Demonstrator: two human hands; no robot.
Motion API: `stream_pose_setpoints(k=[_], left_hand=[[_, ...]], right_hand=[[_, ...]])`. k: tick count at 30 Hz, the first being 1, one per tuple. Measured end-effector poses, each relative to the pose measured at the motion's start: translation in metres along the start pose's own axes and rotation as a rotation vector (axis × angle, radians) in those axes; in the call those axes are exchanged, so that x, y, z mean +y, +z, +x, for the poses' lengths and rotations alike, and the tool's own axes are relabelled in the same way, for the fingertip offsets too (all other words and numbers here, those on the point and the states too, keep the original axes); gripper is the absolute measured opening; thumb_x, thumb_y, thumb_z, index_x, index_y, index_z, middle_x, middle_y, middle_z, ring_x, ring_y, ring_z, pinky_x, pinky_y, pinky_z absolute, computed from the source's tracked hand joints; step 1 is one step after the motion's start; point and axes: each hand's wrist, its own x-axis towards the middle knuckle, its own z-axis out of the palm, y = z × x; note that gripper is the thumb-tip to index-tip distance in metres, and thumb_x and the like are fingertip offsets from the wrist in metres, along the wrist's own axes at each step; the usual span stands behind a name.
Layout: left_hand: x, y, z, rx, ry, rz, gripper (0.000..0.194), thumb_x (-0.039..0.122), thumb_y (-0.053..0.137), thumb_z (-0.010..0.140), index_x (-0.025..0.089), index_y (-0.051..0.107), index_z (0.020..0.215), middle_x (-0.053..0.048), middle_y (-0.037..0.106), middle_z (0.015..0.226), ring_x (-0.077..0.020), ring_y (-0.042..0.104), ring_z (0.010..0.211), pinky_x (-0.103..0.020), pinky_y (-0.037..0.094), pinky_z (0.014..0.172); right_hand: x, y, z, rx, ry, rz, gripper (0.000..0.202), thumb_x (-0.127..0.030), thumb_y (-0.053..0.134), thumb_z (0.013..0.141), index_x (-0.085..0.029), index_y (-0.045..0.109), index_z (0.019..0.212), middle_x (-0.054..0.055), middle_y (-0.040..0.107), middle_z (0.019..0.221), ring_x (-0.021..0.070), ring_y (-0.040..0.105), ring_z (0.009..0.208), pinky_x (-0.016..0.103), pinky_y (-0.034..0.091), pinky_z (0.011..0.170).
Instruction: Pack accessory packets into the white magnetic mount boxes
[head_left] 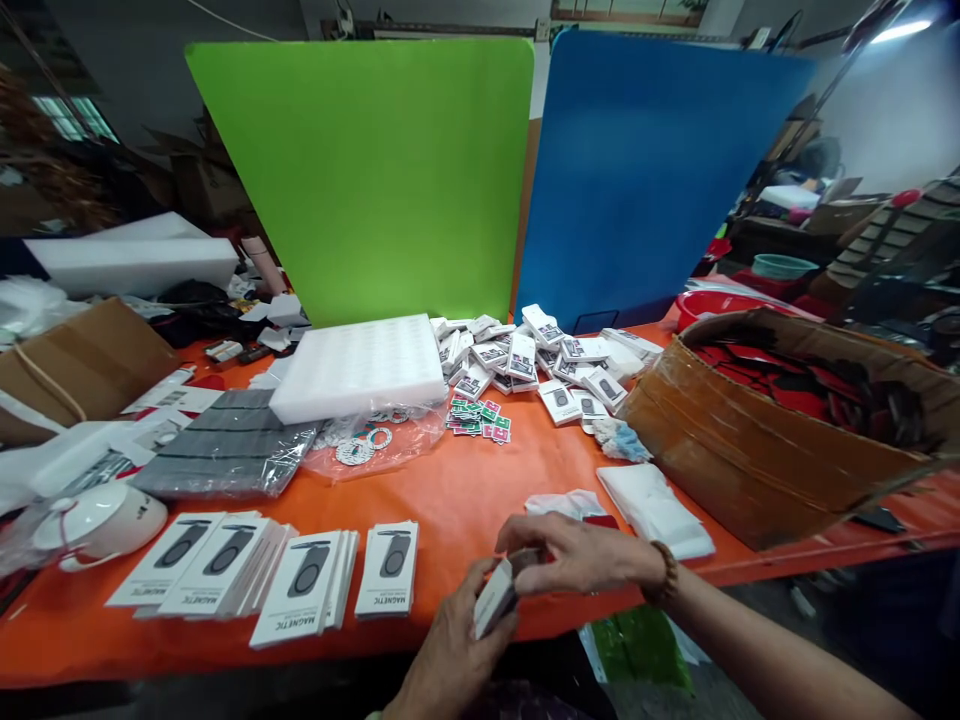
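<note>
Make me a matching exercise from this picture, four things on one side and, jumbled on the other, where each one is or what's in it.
Things:
1. small box
2. bracelet
3. blue board
4. open carton

Matches:
A. beside the green board
B. filled with red and black pieces
C. held in the left hand
D. around the right wrist

Pairs: 1-C, 2-D, 3-A, 4-B

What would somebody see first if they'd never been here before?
Probably the big green board and, right of it, the blue board, both standing at the back of the orange table. Next, maybe the heap of white boxes in front of them, or the brown carton at the right. Low in the middle, the left grip holds a small box, with the right grip at its upper end.
</note>
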Motion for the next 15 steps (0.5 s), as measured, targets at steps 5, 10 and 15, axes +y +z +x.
stream_pose_setpoints(k=[5, 10, 15], left_hand=[[-0.011, 0.003, -0.012, -0.034, -0.338, -0.455, 0.053, 0.055, 0.066, 0.074, 0.014, 0.059, 0.107, -0.007, 0.068, 0.090, -0.0229, 0.066, 0.082, -0.035, 0.051, 0.077], [-0.018, 0.007, -0.020, 0.005, -0.494, -0.872, 0.060, 0.066, 0.057, 0.076, 0.009, 0.063, 0.096, -0.011, 0.070, 0.085, -0.0221, 0.068, 0.073, -0.036, 0.051, 0.077], [-0.022, 0.010, -0.018, 0.030, -0.473, -0.997, 0.063, 0.070, 0.051, 0.077, 0.009, 0.065, 0.087, -0.013, 0.071, 0.074, -0.0230, 0.066, 0.063, -0.037, 0.052, 0.067]], right_hand=[[0.061, -0.028, 0.008, 0.337, 0.160, -0.121, 0.029, -0.046, 0.057, 0.084, -0.019, 0.063, 0.092, 0.007, 0.065, 0.092, 0.0193, 0.060, 0.079, 0.029, 0.045, 0.068], [0.103, -0.029, 0.014, 0.288, 0.195, -0.221, 0.020, -0.037, 0.059, 0.081, -0.017, 0.060, 0.080, 0.006, 0.062, 0.082, 0.0172, 0.054, 0.069, 0.028, 0.039, 0.062], [0.104, -0.033, 0.024, 0.217, 0.128, -0.141, 0.027, -0.039, 0.047, 0.088, -0.016, 0.059, 0.078, 0.002, 0.060, 0.075, 0.0146, 0.054, 0.066, 0.025, 0.040, 0.060]])
